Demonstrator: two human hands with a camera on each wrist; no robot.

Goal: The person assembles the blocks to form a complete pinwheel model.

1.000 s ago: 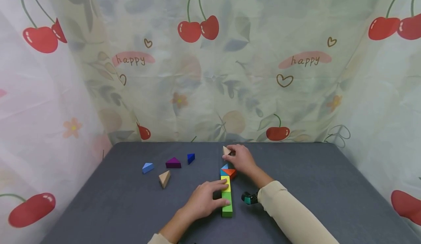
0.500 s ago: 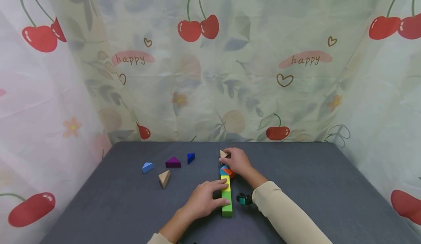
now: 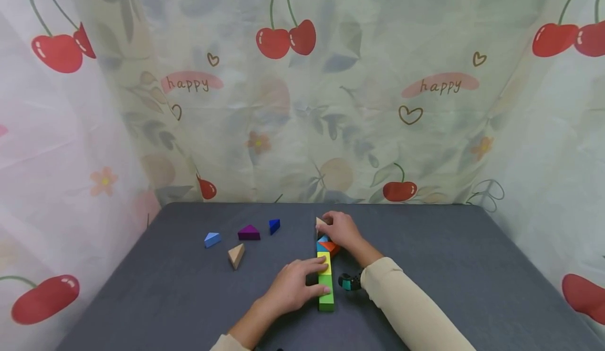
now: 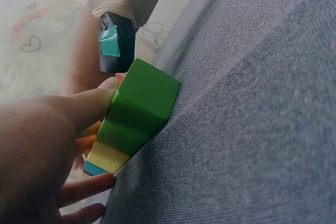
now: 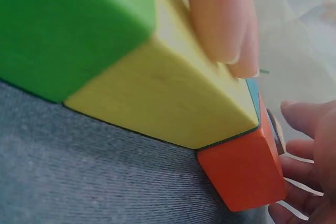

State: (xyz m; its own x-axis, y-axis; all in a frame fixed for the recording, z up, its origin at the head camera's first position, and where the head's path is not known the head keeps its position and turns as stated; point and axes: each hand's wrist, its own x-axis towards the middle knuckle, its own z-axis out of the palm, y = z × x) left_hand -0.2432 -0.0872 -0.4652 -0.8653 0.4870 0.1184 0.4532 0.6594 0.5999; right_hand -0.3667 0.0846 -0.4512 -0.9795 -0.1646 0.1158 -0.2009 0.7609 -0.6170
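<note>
While in right hand [image 3: 342, 230], tan wedge [image 3: 319, 220] behind thumb [image 3: 323, 228].

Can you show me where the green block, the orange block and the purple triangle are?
Green block [image 4: 143, 95]: left wrist view, on its near end.
Orange block [image 5: 242, 174]: right wrist view, on the side facing the camera.
Purple triangle [image 3: 249, 230]: head view, on its top.

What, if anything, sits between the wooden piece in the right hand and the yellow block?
The orange block and the blue piece or pieces beside it lie between the yellow block and the wooden piece, which the right hand holds at the far end.
</note>
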